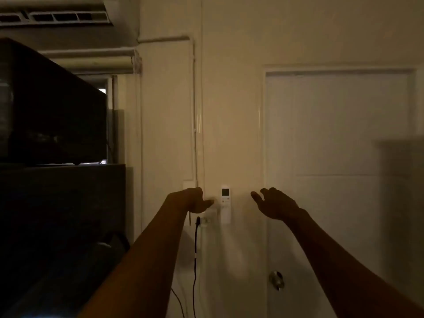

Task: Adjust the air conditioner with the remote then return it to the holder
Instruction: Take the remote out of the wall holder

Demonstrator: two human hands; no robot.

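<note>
A small white remote (225, 196) with a little screen stands upright in a white holder (226, 215) on the wall. The air conditioner (57, 12) hangs high at the top left. My left hand (195, 200) is raised just left of the remote, thumb pointing toward it, holding nothing. My right hand (274, 204) hovers a short way right of the remote, fingers spread and empty. Neither hand touches the remote.
A wall socket (207, 218) with a black plug and cable (195, 253) sits below my left hand. A white door (332, 157) with a round knob (277, 280) is on the right. A dark cabinet with a black appliance (50, 106) stands at the left.
</note>
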